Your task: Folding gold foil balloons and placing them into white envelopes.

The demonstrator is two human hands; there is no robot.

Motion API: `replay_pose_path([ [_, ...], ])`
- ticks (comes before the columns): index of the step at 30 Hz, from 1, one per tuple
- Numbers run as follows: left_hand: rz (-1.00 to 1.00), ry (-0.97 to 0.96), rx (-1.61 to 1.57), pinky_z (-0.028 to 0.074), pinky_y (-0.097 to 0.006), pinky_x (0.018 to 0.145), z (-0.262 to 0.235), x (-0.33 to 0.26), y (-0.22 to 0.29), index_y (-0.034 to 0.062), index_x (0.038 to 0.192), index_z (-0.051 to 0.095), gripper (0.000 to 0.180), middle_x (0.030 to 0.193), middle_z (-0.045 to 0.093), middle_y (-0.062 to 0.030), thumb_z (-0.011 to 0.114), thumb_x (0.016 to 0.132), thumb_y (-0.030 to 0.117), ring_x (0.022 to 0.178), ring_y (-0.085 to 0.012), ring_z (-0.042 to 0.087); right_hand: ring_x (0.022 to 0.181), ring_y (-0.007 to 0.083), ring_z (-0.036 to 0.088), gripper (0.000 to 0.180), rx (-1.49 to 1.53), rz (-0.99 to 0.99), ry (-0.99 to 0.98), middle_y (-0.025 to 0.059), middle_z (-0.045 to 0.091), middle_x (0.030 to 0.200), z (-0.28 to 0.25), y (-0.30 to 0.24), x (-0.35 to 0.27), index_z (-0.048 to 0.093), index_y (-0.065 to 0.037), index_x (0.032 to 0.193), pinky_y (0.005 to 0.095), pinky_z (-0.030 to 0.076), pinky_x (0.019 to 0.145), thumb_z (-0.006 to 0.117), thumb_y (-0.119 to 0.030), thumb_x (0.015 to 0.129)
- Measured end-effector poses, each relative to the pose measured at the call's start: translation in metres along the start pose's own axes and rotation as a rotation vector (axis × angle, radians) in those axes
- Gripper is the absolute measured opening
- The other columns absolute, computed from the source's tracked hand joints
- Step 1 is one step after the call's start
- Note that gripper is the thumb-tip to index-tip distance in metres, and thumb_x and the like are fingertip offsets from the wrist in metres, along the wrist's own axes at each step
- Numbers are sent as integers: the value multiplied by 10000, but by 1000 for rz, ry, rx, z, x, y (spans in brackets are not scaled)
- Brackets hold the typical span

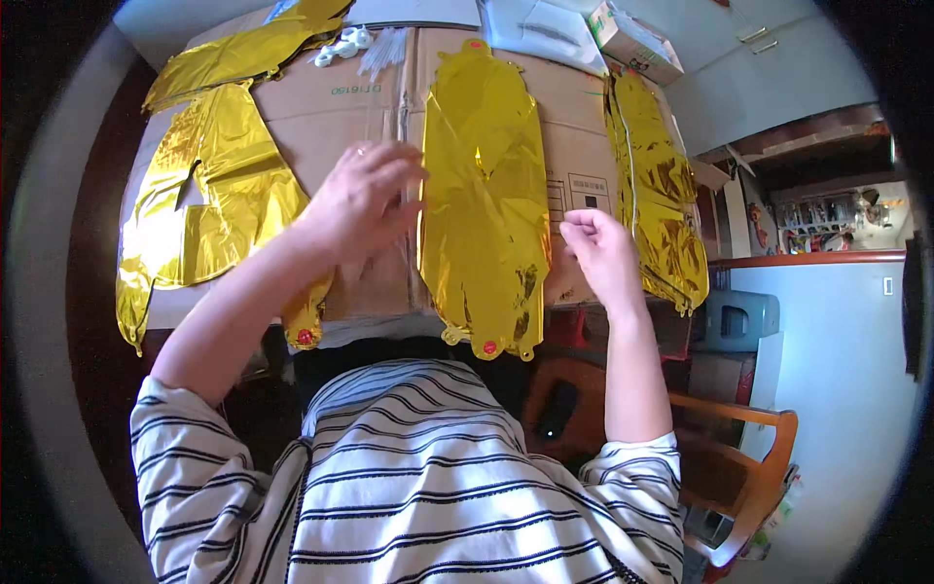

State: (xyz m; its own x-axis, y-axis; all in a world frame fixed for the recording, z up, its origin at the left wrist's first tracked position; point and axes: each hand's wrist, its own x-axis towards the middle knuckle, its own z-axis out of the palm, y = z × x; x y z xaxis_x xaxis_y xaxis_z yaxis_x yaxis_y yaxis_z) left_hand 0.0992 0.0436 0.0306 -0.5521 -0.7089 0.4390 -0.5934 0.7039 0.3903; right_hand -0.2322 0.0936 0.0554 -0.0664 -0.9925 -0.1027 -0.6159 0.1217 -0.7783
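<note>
A flat gold foil balloon (pixel 484 195) lies lengthwise in front of me on the cardboard, with small tabs and a red dot at each end. Over its left edge hovers my left hand (pixel 368 200), fingers apart and loosely bent, holding nothing that I can see. My right hand (pixel 605 255) is off the balloon's right side, thumb and forefinger pinched together; whatever they hold, if anything, is too small to make out. Further left lies more gold foil (pixel 233 185), partly behind my left forearm. Another gold foil stack (pixel 654 185) lies to the right.
Flattened cardboard (pixel 341 117) covers the table. At its far side are white rolls (pixel 343 45), thin clear strips (pixel 386 51), a clear plastic bag (pixel 545 37) and an open carton (pixel 634 44). More gold foil (pixel 233 58) lies far left. A wooden chair (pixel 735 457) stands at right.
</note>
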Motion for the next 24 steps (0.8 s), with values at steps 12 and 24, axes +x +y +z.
replay_pose_path([
  [12, -90, -35, 8, 413, -438, 1008, 33, -8, 60, 64, 1109, 631, 371, 1169, 574, -107, 751, 808, 246, 1145, -318, 534, 512, 105, 505, 317, 41, 335, -324, 41, 619, 651, 2, -9, 60, 707, 19, 797, 274, 393, 477, 804, -282, 796],
  [24, -86, -23, -16, 431, -439, 999, 38, -15, 71, 56, 1135, 619, 452, 1197, 566, -125, 779, 767, 265, 1167, -332, 529, 871, 170, 649, 272, 343, 307, -312, 121, 713, 967, 9, -12, 18, 681, 65, 1013, 298, 496, 815, 754, -127, 835],
])
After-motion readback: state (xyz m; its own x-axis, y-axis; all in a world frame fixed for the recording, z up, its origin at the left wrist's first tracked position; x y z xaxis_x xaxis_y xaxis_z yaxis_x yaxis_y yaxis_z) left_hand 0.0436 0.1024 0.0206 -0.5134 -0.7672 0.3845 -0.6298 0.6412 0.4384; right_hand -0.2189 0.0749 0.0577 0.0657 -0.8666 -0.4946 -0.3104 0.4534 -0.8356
